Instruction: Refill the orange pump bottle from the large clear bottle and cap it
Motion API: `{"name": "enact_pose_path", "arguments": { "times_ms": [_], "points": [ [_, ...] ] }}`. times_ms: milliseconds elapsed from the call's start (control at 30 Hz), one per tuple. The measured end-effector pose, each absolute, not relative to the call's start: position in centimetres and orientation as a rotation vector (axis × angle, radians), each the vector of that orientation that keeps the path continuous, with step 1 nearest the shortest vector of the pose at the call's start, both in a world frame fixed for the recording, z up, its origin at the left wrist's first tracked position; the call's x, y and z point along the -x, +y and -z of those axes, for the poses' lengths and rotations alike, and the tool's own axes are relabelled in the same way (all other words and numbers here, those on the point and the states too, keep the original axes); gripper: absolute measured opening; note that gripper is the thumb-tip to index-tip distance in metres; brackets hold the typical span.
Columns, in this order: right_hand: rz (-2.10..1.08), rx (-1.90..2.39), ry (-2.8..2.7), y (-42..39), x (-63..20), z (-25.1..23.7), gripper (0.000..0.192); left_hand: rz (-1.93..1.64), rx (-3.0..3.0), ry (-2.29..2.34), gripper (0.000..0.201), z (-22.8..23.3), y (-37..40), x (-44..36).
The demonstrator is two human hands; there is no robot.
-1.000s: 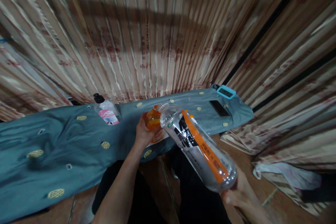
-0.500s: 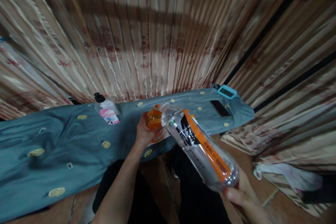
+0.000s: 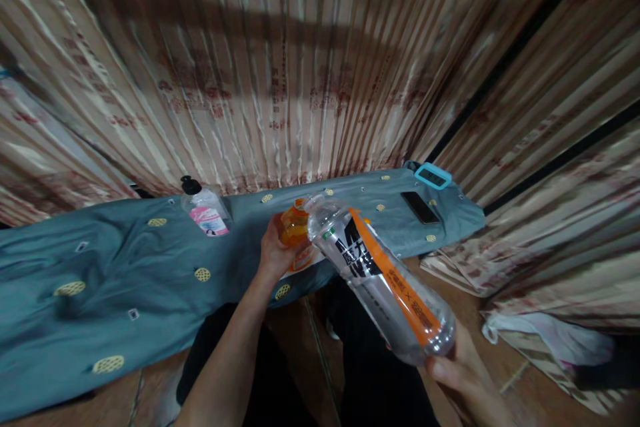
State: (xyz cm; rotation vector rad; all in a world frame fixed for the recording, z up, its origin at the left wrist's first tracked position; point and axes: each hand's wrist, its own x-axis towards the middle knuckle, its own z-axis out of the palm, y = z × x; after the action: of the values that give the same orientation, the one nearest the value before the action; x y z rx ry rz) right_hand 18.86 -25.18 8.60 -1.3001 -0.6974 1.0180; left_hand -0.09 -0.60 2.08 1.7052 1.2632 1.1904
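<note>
A large clear plastic drink bottle with an orange, black and white label lies tilted in the air, its mouth toward the upper left. My right hand is closed round its base. Wrapped round a smaller bottle of orange liquid is my left hand, holding it over the cloth-covered bench. The big bottle's mouth is close above the small bottle's top; whether they touch, or whether liquid passes between them, I cannot tell. The big bottle hides part of the small one's right side.
The narrow bench wears a teal cloth with yellow pineapple prints. A black-topped pump bottle stands on its left part. A phone and a light-blue framed device lie at its right end. Behind hangs a patterned curtain. A white bag rests at lower right.
Both hands and both bottles keep nearly the same place and tilt. Only a very slight shift of the view shows.
</note>
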Motion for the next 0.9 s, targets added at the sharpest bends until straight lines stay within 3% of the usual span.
{"name": "enact_pose_path", "arguments": {
  "times_ms": [600,900],
  "points": [
    [-1.0,1.319,-0.655,-25.2,-18.8,-8.9,0.082,-1.218,-1.631,1.219,0.066,-2.2,-0.7,0.0],
    [-1.027,1.303,-0.66,-25.3,-19.1,-8.5,0.088,-1.216,-1.629,1.227,0.067,-2.4,-0.8,0.0]
  ]
}}
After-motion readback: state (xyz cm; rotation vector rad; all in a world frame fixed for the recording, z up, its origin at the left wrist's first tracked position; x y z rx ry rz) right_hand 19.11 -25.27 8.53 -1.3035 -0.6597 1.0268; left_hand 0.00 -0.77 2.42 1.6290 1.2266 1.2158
